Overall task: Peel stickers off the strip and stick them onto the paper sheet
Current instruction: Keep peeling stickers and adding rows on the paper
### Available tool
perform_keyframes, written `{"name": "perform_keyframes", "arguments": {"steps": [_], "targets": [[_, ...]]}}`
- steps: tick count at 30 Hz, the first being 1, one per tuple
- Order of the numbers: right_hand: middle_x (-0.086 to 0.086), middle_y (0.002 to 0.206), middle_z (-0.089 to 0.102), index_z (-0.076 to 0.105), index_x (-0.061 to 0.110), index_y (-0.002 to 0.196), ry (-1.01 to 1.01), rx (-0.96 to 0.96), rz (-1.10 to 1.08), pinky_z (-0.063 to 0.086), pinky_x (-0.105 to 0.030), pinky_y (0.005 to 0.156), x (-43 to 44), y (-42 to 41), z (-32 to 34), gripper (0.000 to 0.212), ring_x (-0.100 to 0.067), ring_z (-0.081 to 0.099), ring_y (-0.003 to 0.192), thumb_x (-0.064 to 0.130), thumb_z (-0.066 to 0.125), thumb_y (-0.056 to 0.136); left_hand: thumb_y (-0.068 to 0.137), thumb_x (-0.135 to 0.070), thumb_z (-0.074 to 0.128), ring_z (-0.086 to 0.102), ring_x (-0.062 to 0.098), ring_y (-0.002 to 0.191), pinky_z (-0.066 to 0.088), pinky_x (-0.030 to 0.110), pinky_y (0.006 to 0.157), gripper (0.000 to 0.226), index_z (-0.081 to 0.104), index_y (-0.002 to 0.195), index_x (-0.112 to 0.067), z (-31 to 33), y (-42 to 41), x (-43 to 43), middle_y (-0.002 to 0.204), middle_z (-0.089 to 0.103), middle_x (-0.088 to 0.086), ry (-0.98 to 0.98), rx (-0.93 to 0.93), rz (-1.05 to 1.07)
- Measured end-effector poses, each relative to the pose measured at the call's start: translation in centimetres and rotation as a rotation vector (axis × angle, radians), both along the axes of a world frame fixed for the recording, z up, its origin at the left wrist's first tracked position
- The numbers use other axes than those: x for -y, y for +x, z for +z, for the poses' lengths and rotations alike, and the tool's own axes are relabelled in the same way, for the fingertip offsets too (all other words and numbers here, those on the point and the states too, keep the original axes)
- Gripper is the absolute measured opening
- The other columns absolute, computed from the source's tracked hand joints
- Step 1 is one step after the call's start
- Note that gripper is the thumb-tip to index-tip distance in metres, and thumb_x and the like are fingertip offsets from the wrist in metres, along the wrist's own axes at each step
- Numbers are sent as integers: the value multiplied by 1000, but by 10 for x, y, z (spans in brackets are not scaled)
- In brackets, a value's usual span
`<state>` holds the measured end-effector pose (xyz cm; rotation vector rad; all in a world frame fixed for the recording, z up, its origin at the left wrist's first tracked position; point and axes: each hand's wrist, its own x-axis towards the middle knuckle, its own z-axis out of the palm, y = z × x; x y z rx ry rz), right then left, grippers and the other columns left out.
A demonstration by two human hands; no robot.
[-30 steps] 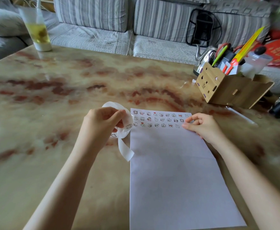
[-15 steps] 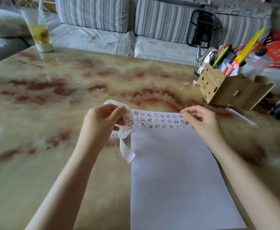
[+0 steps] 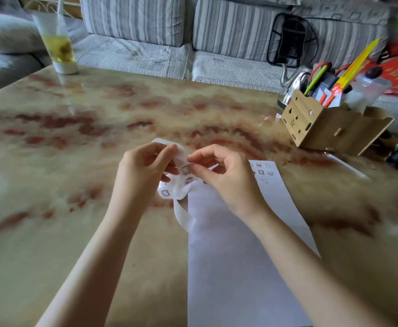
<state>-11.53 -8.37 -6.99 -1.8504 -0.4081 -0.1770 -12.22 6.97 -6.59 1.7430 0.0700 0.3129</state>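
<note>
**White curly sticker strip [image 3: 180, 187] held up over a glossy beige-and-rust marble table [image 3: 75, 161]**

So, far left at the back edge there's a tall clear glass of yellowish drink [image 3: 59, 50] sitting on the table. Moving in, the left hand [image 3: 143, 173] has its fingers curled round the looped strip and holds it up off the table. The loose tail hangs down by the sheet's left edge. Right beside it, the right hand [image 3: 226, 178] has thumb and forefinger pinched on the strip, right at a little cartoon sticker [image 3: 185, 169], other fingers loosely curled. Under the hands and running off to the right lies a plain white paper sheet [image 3: 224, 279], flat on the table. Rows of tiny stickers [image 3: 263, 172] show near its far right corner. Far right is a light wooden organiser box [image 3: 323, 133] stuffed with pens and scissors.
</note>
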Motion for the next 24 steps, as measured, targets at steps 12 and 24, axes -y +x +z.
{"name": "perform_keyframes", "arguments": {"steps": [12,24], "targets": [[10,75,70,72,15,86,63,21,-31,50,-20,70,2,2,-3,8,-4,64,69,7,71,83,89,-19,62,66,4,64,51,13,58,16,73,82,-10,2,-3,1,72,73,2,-129,-119,-141],[7,75,71,72,10,87,46,14,-19,50,-17,69,4,-1,0,7,-3,65,70,5,69,84,87,-21,63,67,3,64,49,13,55,15,73,77,-15,2,-3,3,65,72,-3,-76,-102,-161]]}}
